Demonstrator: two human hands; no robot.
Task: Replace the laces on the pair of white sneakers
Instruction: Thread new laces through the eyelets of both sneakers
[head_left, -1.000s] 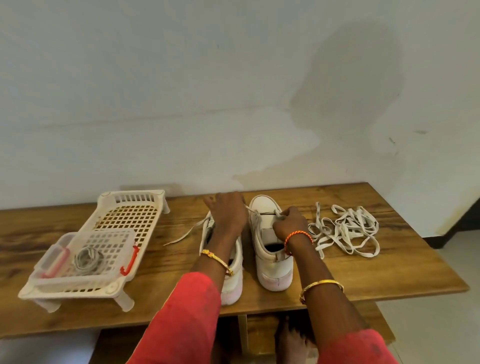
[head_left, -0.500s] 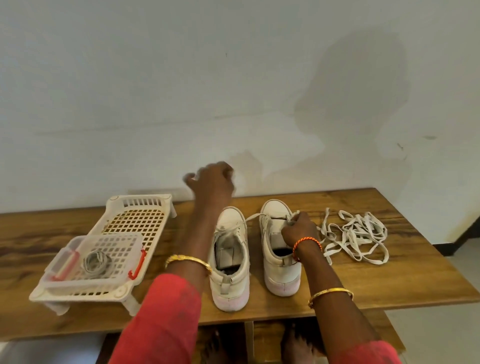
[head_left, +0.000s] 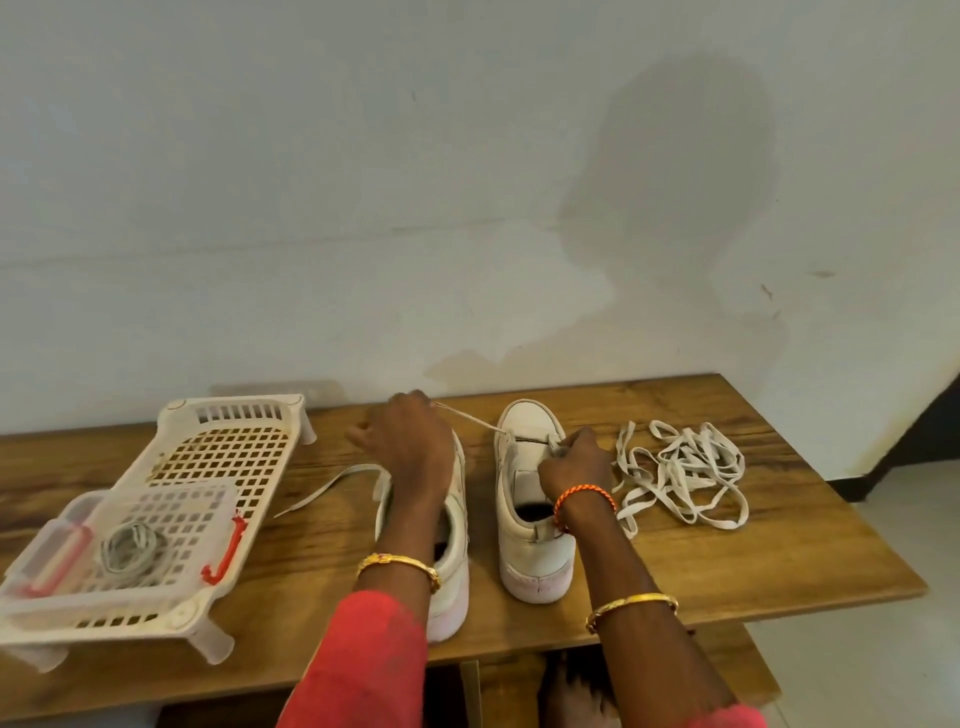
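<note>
A: White leather sneakers, two of them — left sneaker and right sneaker — sit side by side, toes to the wall, mid-way along the brown wooden table. We read it as heels toward us so the eyelets are reachable.

B: Agreed. Flat cream lace runs taut from the right sneaker's front eyelets across to our left hand. Looks like we're pulling it through.

A: Grip on the left hand: fingers curled, pinching the lace end up high. Right hand?

B: Resting on the right sneaker's upper, fingers curled and pinching the lace at the eyelet, probably bracing the shoe against the pull.

A: Loose pile of cream laces lies just right of the right sneaker. Another lace end trails left of the left sneaker.

B: White perforated plastic tray at far left, with a clear lidded box holding a grey coil.
</note>
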